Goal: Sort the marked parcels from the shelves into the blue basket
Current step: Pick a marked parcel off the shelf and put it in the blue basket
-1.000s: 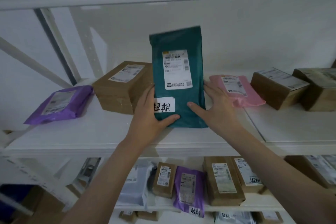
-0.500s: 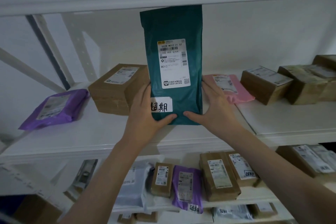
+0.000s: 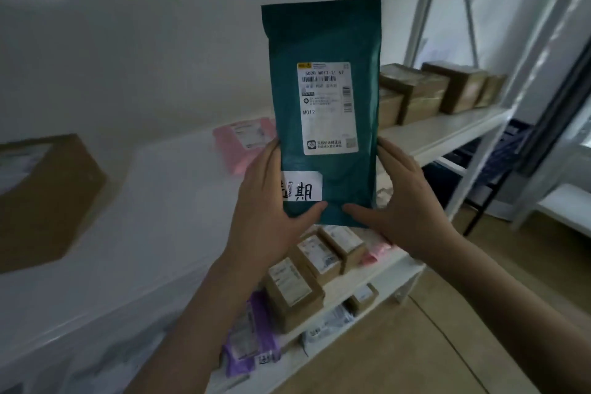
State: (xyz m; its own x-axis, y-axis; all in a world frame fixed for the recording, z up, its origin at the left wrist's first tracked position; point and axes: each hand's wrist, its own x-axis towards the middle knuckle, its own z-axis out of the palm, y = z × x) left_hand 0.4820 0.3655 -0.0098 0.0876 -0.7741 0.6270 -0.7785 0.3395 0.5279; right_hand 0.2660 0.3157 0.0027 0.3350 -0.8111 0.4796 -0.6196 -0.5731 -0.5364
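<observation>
A dark green mailer parcel (image 3: 329, 41) is held upright in front of the shelves, clear of the shelf board. It carries a white shipping label and a white handwritten sticker near its lower left corner. My left hand (image 3: 265, 201) grips its lower left edge, thumb across the front below the sticker. My right hand (image 3: 406, 201) grips its lower right edge, thumb on the front. A blue basket (image 3: 502, 150) shows dimly at the right, behind the shelf's end post.
The white shelf (image 3: 153, 201) holds a brown box (image 3: 41, 198) at left, a pink mailer (image 3: 246, 144) behind the parcel and several brown boxes (image 3: 425, 89) at right. Lower shelves carry brown boxes (image 3: 294, 291) and a purple mailer (image 3: 252, 336). Wooden floor (image 3: 431, 345) lies to the right.
Both hands lifted the green parcel off the shelf and brought it toward me. My view swung right, so the shelf's right end, the floor and the basket came into sight.
</observation>
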